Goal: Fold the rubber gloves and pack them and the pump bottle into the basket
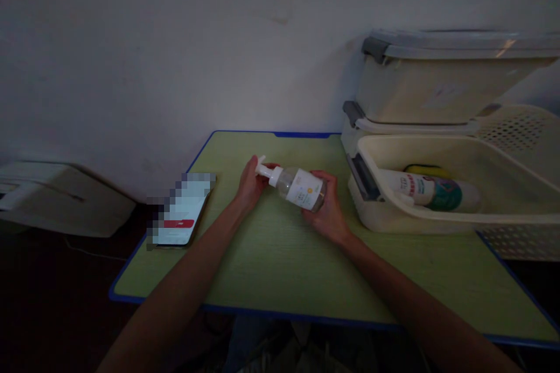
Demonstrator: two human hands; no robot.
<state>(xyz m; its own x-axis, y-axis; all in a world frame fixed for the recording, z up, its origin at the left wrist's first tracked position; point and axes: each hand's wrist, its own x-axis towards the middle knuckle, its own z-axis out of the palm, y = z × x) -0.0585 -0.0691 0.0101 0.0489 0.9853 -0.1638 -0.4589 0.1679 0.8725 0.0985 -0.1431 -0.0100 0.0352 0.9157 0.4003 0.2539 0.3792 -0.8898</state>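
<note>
You hold a clear pump bottle (301, 187) with a white label just above the middle of the frame, lying tilted over the green table (271, 268), its white pump head pointing to the upper left. Your right hand (326, 210) wraps closed around the bottle's body from below and behind. Your left hand (250, 185) is closed on the white pump head, fingers curled behind the nozzle. Left of your hands, at the table's left edge, a phone (184, 210) lies flat, its screen lit. At the right of the frame an open cream plastic bin (437, 215) sits on the table, holding other bottles (431, 191). Behind it, toward the upper right, a lidded storage box (450, 78) is stacked against the wall.
</note>
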